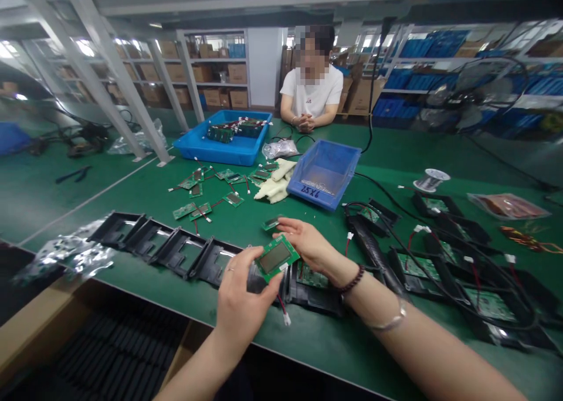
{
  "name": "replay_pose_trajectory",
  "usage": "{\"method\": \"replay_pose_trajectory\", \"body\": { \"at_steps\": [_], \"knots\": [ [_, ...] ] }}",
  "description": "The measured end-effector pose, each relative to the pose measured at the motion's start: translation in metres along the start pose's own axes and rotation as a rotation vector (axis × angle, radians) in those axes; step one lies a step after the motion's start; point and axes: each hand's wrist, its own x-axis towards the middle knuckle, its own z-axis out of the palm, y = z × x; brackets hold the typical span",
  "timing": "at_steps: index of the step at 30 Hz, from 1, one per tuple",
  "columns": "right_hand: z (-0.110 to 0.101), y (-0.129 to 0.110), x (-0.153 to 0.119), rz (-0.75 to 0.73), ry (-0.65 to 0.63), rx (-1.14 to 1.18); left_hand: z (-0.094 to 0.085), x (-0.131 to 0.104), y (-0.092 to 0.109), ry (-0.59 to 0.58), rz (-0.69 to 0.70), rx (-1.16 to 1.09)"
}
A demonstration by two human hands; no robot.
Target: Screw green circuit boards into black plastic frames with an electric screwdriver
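A green circuit board [277,257] with a grey display is gripped at its left and lower edges by the thumb and fingers of my left hand [241,286]. My right hand [310,245] has its fingers curled at the board's upper right edge; its thumb is hidden behind the board. Just beyond those fingertips is a second small board [270,223]; whether they touch it I cannot tell. Below the hands runs a row of black plastic housings [178,251]. One housing [314,292] under my right wrist contains a green board, and a red-black wire with a white connector [287,319] hangs out nearby.
Loose circuit boards [200,210] lie behind the housings. A blue bin [325,175] and a blue tray [220,152] stand farther back. Fitted housings [417,266], cables and a solder spool [431,180] occupy the right. A person [312,93] sits opposite, hands clasped.
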Motion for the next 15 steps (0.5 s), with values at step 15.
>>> {"method": "replay_pose_trajectory", "body": {
  "at_steps": [15],
  "knots": [
    [-0.007,-0.031,-0.109,-0.184,-0.254,0.076,-0.034,-0.017,0.027,-0.261,-0.165,-0.477]
  ]
}}
